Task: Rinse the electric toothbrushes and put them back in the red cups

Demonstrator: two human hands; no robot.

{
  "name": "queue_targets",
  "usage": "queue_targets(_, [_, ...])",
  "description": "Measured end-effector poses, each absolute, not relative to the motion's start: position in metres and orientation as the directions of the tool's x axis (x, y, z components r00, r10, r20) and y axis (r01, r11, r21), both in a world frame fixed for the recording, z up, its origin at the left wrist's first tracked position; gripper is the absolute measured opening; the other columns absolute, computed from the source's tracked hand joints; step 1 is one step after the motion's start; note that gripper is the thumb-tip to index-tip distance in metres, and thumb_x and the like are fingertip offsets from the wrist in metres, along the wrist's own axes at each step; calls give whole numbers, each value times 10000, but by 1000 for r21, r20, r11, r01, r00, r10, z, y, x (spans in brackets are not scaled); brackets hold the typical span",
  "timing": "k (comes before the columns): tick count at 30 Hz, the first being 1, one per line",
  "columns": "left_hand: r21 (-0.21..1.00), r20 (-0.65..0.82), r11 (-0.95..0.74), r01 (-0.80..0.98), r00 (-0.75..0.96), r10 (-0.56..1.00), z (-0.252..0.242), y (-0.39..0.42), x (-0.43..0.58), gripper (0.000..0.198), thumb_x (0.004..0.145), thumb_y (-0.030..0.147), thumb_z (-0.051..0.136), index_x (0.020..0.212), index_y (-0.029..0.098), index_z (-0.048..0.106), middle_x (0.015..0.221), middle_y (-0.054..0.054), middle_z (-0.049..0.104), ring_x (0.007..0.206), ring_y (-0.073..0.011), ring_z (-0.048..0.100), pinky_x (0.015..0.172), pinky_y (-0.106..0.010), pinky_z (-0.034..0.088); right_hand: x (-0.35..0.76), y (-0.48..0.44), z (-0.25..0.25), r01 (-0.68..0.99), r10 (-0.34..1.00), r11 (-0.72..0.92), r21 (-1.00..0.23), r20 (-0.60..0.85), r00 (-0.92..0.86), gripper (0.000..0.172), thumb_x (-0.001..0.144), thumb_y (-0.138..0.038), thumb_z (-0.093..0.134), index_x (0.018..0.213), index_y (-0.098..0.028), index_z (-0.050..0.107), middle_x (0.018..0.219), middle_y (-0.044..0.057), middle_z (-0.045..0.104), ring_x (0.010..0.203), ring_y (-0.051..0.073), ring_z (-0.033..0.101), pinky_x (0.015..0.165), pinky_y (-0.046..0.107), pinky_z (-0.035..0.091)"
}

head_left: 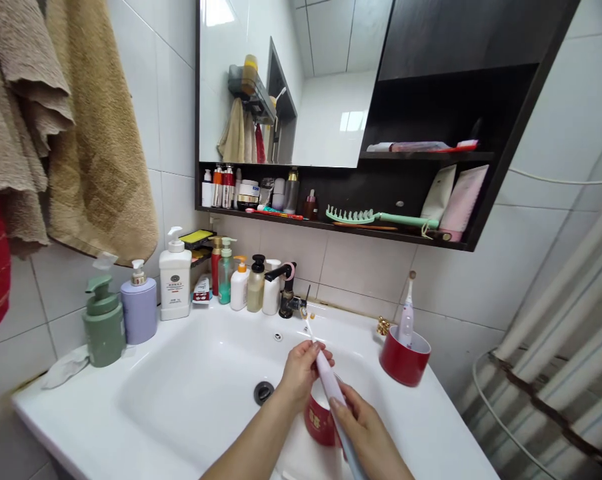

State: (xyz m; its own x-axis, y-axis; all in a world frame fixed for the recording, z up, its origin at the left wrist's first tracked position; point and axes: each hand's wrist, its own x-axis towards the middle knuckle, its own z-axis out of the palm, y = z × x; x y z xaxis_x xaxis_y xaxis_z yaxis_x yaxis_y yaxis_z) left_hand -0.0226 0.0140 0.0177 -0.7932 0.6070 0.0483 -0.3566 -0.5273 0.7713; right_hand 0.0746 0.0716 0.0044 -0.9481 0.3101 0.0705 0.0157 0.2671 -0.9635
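Head view: my left hand (pixel 301 373) pinches the neck of the white and pale blue plastic electric toothbrush (pixel 327 375), and the grip of my right hand (pixel 371 433) is wrapped around its handle. It is tilted above the white ceramic sink (pixel 181 393), just over a round red cup (pixel 318 421).

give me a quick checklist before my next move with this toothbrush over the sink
1. Right hand wrapped around the toothbrush handle: ok
2. Left hand gripping its upper part, below the neck: ok
3. Brush head fully seated: cannot tell
4. Red cup sits right under the hands: ok
5. Water in that cup: cannot tell
6. Faucet shows no stream: ok
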Motion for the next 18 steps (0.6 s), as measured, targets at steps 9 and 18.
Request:
queue_targets(9, [682, -115, -574, -453, -842, 528, 12, 12, -34, 148, 581, 256, 519, 655, 139, 465, 571, 5, 534, 544, -94, 522, 598, -243, 391, 68, 71, -2, 148, 344, 362, -920, -16, -939, 369, 628, -437, 406, 923, -216, 434, 507, -38, 471, 337, 83, 366, 351, 203, 308])
queue_targets(18, [642, -108, -627, -442, -861, 496, 9, 11, -43, 42, 629, 164, 462, 623, 124, 471, 505, 13, 511, 484, -73, 498, 566, -215, 397, 64, 64, -5, 86, 252, 356, -930, 7, -968, 304, 718, -375, 317, 952, -188, 372, 516, -51, 386, 366, 70, 353, 354, 188, 313])
